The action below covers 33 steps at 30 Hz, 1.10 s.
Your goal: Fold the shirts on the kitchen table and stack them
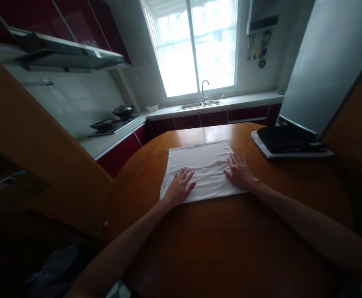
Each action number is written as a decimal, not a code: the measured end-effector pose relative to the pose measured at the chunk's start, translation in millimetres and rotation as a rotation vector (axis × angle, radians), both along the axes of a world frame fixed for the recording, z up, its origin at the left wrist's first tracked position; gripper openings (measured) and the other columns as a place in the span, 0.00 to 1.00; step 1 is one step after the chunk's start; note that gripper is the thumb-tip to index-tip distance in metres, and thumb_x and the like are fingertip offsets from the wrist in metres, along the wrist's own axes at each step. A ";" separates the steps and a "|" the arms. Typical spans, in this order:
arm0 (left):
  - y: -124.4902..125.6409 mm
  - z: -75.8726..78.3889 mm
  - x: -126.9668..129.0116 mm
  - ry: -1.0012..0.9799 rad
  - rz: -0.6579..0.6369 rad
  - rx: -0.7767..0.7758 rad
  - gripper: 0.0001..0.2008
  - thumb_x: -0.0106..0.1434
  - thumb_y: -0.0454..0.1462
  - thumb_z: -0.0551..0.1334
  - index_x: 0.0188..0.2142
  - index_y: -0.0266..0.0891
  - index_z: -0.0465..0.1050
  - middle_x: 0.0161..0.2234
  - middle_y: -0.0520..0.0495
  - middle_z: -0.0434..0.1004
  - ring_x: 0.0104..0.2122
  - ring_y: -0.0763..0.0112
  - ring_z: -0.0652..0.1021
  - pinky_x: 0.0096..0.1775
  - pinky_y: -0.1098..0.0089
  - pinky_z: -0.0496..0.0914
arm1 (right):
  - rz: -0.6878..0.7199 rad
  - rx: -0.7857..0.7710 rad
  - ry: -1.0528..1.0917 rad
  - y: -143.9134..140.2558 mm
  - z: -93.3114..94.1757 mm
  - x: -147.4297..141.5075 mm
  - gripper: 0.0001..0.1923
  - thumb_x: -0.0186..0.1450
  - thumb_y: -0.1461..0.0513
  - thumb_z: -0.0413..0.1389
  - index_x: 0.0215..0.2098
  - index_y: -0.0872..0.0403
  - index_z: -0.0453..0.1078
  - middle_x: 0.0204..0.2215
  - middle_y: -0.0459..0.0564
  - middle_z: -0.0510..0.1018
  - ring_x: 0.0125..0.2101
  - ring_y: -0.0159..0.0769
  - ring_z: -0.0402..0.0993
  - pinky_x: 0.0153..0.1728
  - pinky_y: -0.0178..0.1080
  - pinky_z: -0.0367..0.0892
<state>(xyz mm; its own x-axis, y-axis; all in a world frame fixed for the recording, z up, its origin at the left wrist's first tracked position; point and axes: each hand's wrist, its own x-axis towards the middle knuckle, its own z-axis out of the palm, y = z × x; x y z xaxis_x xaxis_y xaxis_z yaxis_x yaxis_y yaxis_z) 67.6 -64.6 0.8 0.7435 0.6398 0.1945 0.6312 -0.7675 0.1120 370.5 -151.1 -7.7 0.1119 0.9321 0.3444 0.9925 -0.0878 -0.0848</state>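
Note:
A white piece of clothing, folded into a rough rectangle, lies on the brown wooden table. A crease runs across its middle, and small wrinkles show near both hands. My left hand rests palm down on its near left part, fingers spread. On its right edge lies my right hand, also flat with the fingers apart. Neither hand grips the cloth. Which kind of garment it is cannot be made out.
Folded dark and white clothes form a stack at the table's right side, near the fridge. Beyond the table, a counter holds a sink under the window. Pans stand on the stove at the left.

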 end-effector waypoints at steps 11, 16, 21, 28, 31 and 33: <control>-7.6 -1.3 4.1 0.145 -0.088 -0.098 0.31 0.74 0.54 0.47 0.71 0.46 0.54 0.72 0.41 0.45 0.71 0.49 0.49 0.66 0.45 0.48 | 0.490 -0.191 0.125 -12.8 -4.2 -44.6 0.36 0.73 0.48 0.43 0.71 0.60 0.52 0.71 0.62 0.52 0.71 0.48 0.42 0.68 0.55 0.44; -7.5 -1.7 1.4 0.116 -0.103 -0.095 0.31 0.74 0.54 0.46 0.70 0.45 0.56 0.72 0.42 0.46 0.71 0.52 0.50 0.67 0.48 0.48 | 0.398 -0.259 0.148 -11.1 -3.8 -24.6 0.41 0.72 0.44 0.42 0.73 0.60 0.46 0.72 0.62 0.48 0.72 0.49 0.40 0.69 0.55 0.41; -3.1 -0.1 -21.7 0.136 -0.094 -0.106 0.32 0.74 0.55 0.44 0.71 0.45 0.52 0.72 0.44 0.46 0.71 0.55 0.49 0.68 0.50 0.47 | 0.314 -0.297 0.131 -13.6 -2.7 3.2 0.43 0.71 0.40 0.39 0.73 0.59 0.47 0.72 0.60 0.46 0.72 0.48 0.39 0.69 0.55 0.39; 3.1 -1.3 -82.5 0.125 -0.096 -0.043 0.31 0.75 0.53 0.45 0.71 0.43 0.52 0.71 0.42 0.48 0.70 0.56 0.53 0.67 0.52 0.52 | 0.228 -0.276 0.119 -26.4 -7.1 43.2 0.39 0.72 0.43 0.39 0.72 0.57 0.51 0.72 0.58 0.48 0.72 0.49 0.39 0.68 0.59 0.39; 5.4 1.9 -104.3 0.125 -0.118 -0.059 0.31 0.74 0.53 0.48 0.71 0.43 0.51 0.71 0.41 0.48 0.70 0.56 0.54 0.67 0.52 0.53 | 0.232 -0.272 0.150 -29.9 -10.9 53.9 0.36 0.73 0.45 0.38 0.73 0.55 0.50 0.72 0.58 0.46 0.72 0.48 0.38 0.68 0.58 0.41; 6.0 6.1 -115.6 0.123 -0.144 -0.071 0.32 0.73 0.53 0.52 0.71 0.46 0.51 0.71 0.42 0.49 0.70 0.57 0.55 0.67 0.53 0.54 | 0.253 -0.272 0.175 -33.1 -11.2 58.2 0.36 0.74 0.45 0.38 0.73 0.54 0.48 0.72 0.58 0.45 0.72 0.48 0.37 0.68 0.59 0.41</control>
<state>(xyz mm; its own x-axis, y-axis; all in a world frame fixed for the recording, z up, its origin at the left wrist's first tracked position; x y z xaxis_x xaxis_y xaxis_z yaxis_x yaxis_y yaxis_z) -48.0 -58.6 6.9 0.8439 0.5337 0.0548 0.5273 -0.8440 0.0981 428.7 -184.2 -18.9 -0.0979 0.9922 0.0776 0.9582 0.1150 -0.2619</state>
